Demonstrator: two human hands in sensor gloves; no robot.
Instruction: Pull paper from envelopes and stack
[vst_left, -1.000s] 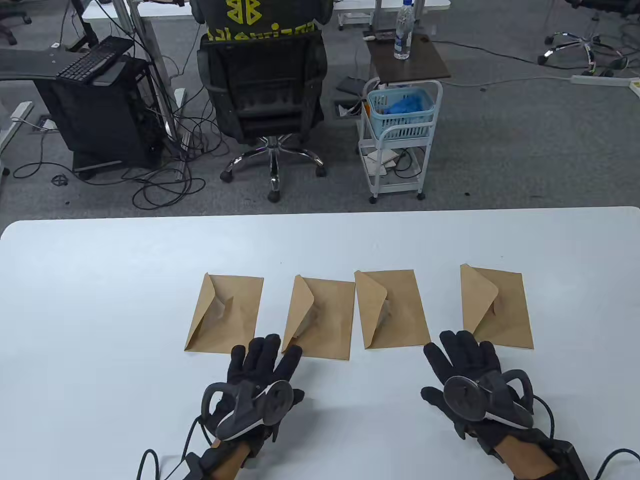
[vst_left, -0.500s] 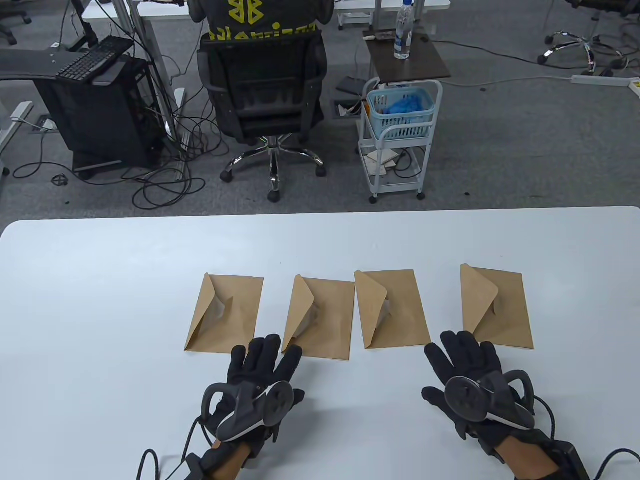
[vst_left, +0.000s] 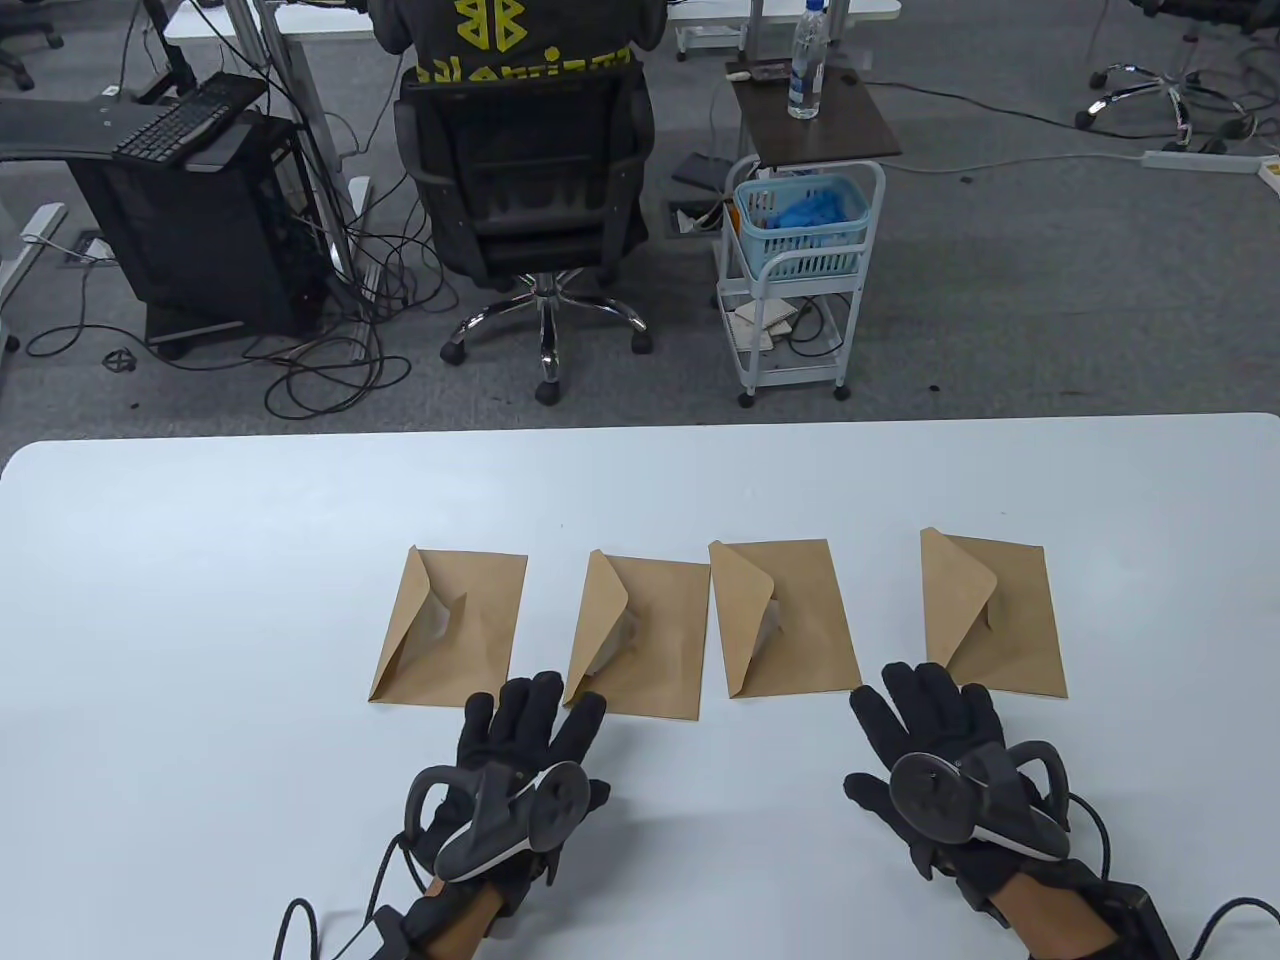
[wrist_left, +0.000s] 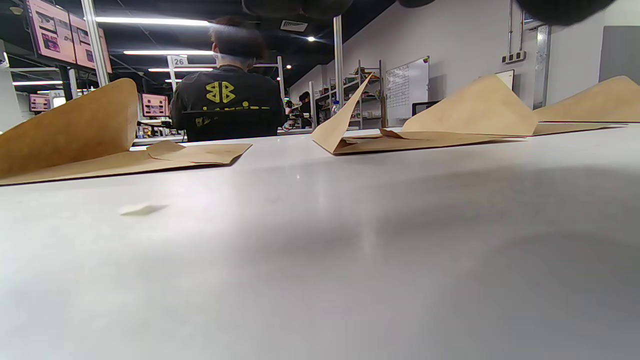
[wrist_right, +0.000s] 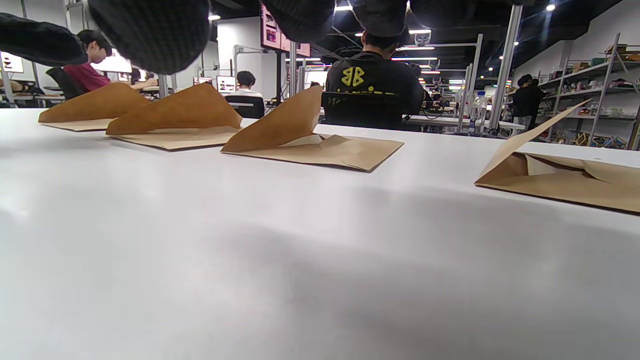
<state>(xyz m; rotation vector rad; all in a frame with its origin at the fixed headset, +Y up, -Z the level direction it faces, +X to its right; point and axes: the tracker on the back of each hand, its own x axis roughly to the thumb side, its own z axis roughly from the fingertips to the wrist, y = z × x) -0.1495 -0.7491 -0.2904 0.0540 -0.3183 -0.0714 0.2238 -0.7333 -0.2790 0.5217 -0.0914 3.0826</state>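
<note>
Several brown envelopes lie in a row on the white table (vst_left: 200, 600), each with its flap raised on the left side. From left to right they are one (vst_left: 470, 630), a second (vst_left: 660, 650), a third (vst_left: 810, 620) and a fourth (vst_left: 1015, 625). Pale paper (vst_left: 770, 625) peeks out under some flaps. My left hand (vst_left: 530, 715) rests flat with spread fingers, holding nothing, just below the first and second envelopes. My right hand (vst_left: 925, 705) rests flat and empty, below the gap between the third and fourth. The envelopes also show in the right wrist view (wrist_right: 310, 142) and the left wrist view (wrist_left: 115, 150).
Beyond the table's far edge are an office chair (vst_left: 530, 190) with a seated person, a white cart (vst_left: 800, 270) with a blue basket, and a computer tower (vst_left: 220, 230). Cables trail from both wrists at the near edge.
</note>
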